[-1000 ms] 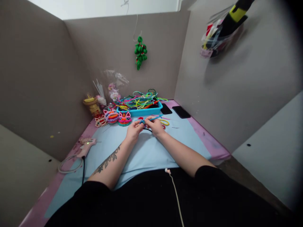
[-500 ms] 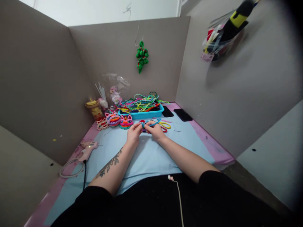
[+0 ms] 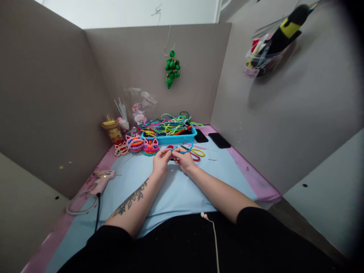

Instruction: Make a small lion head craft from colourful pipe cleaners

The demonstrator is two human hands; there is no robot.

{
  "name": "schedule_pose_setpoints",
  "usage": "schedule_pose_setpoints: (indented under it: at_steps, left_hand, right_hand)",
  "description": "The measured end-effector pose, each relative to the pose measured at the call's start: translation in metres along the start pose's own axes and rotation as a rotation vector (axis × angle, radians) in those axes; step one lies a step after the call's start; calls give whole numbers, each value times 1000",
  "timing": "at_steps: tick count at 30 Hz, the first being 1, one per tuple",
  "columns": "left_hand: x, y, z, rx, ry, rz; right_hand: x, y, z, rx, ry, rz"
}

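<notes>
Pale blue cloth [image 3: 136, 197] covers most of the pink-edged surface [image 3: 256, 189]. At its far side, a shallow rectangular turquoise plastic tray [image 3: 167, 140] is heaped with many-coloured fuzzy stems [image 3: 170, 123], so plenty of material appears unused. Well apart from both hands, on the left, lies a pink glue gun [image 3: 102, 185] with a small light glowing on it.

Near the tray's left front corner sit three rounded, fuzzy animal-face figures: one cream and red [image 3: 121, 149], one lilac and orange [image 3: 134, 143], one pink, orange and teal [image 3: 151, 147]. Judging by their ears and coloured bands, these look finished, or close to it.

In front of the tray, the left hand [image 3: 161, 161] and right hand [image 3: 184, 158] meet fingertip to fingertip, each grip pinched together on a thin, fuzzy bright-blue stem [image 3: 187, 151]. Just beyond the right hand lie scissors with red and yellow handles [image 3: 196, 153].

The blue stem's free end curves loosely past the right fingers, so its shaping seems only partly done, with that length left. Smallest, a red patch [image 3: 170, 147] shows beyond the left fingertips; whether it joins the blue stem I cannot tell.
</notes>
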State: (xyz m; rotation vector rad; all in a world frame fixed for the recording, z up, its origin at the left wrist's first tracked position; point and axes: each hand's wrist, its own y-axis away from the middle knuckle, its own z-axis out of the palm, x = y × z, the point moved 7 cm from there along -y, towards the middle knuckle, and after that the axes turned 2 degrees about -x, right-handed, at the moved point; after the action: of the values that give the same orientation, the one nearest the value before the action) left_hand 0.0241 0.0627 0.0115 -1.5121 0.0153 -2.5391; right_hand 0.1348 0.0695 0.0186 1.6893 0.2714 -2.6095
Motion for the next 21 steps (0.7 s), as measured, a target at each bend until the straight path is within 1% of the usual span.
schedule_pose_setpoints:
  at_steps: [5, 8, 10, 12, 16, 18, 21]
  left_hand:
    - [-1, 2, 5, -32, 61, -84]
    - [3, 4, 8, -95, 56, -146]
    - [6, 5, 7, -125, -24, -169]
    - [10, 3, 3, -136, -169, -142]
    - [17, -3, -3, -152, -440, 12]
    - [18, -5, -4, -164, -508, 59]
    - [19, -4, -1, -188, -536, 80]
  right_hand:
    - [-10, -2, -3, 4, 71, -114]
    - [-14, -5, -8, -6, 85, -100]
    - [-16, -6, -12, -21, 97, -90]
    - [-17, -7, -15, -31, 129, -101]
    - [-17, -6, -15, -72, 191, -93]
    - [-16, -4, -11, -96, 202, -76]
    - [-16, -1, -7, -116, 203, -56]
